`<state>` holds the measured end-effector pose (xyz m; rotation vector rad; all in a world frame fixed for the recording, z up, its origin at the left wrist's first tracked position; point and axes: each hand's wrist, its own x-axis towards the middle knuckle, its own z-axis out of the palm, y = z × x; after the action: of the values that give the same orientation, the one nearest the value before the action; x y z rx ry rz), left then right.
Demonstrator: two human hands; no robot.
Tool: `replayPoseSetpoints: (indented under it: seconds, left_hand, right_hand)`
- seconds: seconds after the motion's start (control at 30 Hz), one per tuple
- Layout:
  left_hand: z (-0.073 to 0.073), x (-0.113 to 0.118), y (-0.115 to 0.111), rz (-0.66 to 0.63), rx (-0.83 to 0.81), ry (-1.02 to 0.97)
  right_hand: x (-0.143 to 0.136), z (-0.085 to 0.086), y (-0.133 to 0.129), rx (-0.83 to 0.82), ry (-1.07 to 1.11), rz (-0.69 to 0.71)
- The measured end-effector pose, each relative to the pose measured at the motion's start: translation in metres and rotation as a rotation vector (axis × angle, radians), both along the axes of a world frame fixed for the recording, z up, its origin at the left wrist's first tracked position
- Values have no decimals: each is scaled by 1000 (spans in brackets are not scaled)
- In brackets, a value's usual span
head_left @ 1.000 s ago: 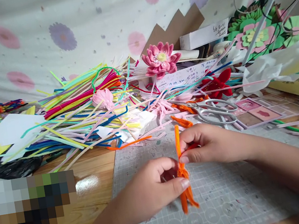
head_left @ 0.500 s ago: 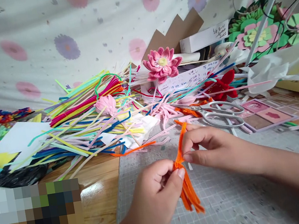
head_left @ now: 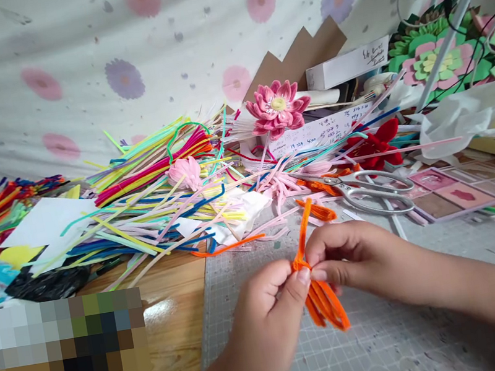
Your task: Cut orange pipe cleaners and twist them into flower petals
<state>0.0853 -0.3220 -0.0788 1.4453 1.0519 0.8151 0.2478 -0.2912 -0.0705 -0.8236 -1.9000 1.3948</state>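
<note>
An orange pipe cleaner bundle (head_left: 325,306) is pinched at its twisted middle between the thumb and finger of my left hand (head_left: 267,311). Its folded loops hang downward, while one stem sticks up. From the other side, the fingertips of my right hand (head_left: 357,256) are closed against the bundle at the twist; the exact strand in them is partly hidden. Just beyond my hands, another folded orange pipe cleaner piece (head_left: 322,212) lies on the grey cutting mat (head_left: 243,274).
Silver scissors (head_left: 375,190) rest behind my right hand, beside a makeup palette (head_left: 458,193). Loose coloured pipe cleaners (head_left: 140,221) heap along the back left. A pink pipe cleaner flower (head_left: 279,105) and a red one (head_left: 377,145) stand behind the mat.
My right hand has slid down from the upright stem to the twist. The bundle's lower loops have swung right. The orange piece on the mat shows more, and the view has shifted slightly left.
</note>
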Motion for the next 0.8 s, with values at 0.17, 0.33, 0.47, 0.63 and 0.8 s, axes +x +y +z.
replayPoseSetpoints:
  seconds: [0.17,0.33,0.47,0.63,0.8]
  left_hand:
    - [-3,5,-4,-55,-144,-130]
    - [-8,6,-6,-141,-215,-217]
    - [-9,0,-4,-153,-211,-213]
    - [0,-10,0,-220,-286,-52]
    - [9,-16,3,-241,-105,324]
  right_hand:
    - [-1,-4,1,366,-71,-73]
    - [0,-15,1,378,-76,-133]
    - [5,-15,4,504,-122,-252]
    - [14,0,11,603,-158,-38]
    - [16,6,10,552,-204,106]
